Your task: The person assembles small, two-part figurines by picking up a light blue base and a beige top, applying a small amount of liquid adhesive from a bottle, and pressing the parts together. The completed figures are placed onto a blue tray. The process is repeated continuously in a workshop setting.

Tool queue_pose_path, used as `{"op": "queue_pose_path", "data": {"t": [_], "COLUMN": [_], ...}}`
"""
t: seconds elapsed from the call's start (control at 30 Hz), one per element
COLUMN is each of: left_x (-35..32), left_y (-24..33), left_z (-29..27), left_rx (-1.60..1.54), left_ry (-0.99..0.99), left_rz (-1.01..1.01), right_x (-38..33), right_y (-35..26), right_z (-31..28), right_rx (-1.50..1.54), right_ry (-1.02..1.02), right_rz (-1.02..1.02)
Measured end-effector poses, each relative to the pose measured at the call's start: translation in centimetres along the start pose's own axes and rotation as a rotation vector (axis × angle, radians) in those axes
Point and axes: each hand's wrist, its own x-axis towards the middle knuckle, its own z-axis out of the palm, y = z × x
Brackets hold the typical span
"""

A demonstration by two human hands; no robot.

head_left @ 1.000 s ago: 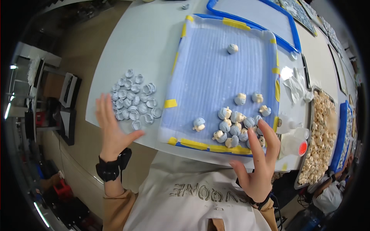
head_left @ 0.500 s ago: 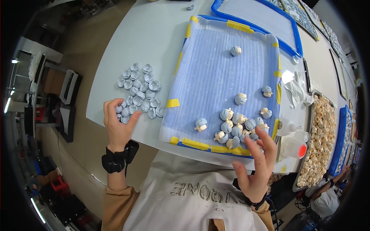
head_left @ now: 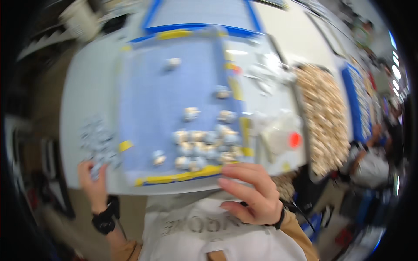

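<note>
My left hand (head_left: 92, 185) is at the near edge of a loose pile of small grey-blue cup-shaped pieces (head_left: 98, 139). Its thumb and fingers curve around a bluish piece, but blur hides whether they grip it. My right hand (head_left: 254, 191) hovers by the near right edge of a blue-lined tray (head_left: 148, 95), fingers spread and holding nothing. Just beyond those fingers, several small round blue-and-cream pieces (head_left: 198, 150) cluster in the tray. A few more sit apart, including one (head_left: 159, 157) near the left and one (head_left: 173, 64) toward the far end.
Yellow tape (head_left: 183, 176) runs along the tray's rim. Right of it stand a clear container with a red spot (head_left: 295, 140) and crumpled white material (head_left: 265, 76). Farther right is a metal tray of cream pieces (head_left: 324, 117). Another blue-framed tray (head_left: 200, 29) lies beyond. A person (head_left: 370, 163) sits at right.
The whole view has swung, so the table and trays appear shifted left and the picture is blurred. The left thumb and fingers look closer together. The right hand stays spread near the tray's edge.
</note>
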Motion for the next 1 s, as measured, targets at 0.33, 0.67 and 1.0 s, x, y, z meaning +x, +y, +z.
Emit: {"op": "queue_pose_path", "data": {"t": [0.33,0.67,1.0], "left_x": [-1.3,1.5,0.9], "left_y": [-1.3,10.6,17.4], "left_z": [0.8,-4.2,1.3], "left_rx": [0.051,-2.390,-2.192], "left_ry": [0.190,-0.706,-1.565], "left_rz": [0.008,-0.866,-0.815], "right_x": [-8.7,-10.5,-8.6], "right_y": [5.7,9.3,6.8], "right_z": [-19.0,-22.1,-20.2], "right_rx": [-0.699,-0.972,-0.730], "right_ry": [0.726,0.332,0.660], "right_rz": [0.763,0.932,0.577]}}
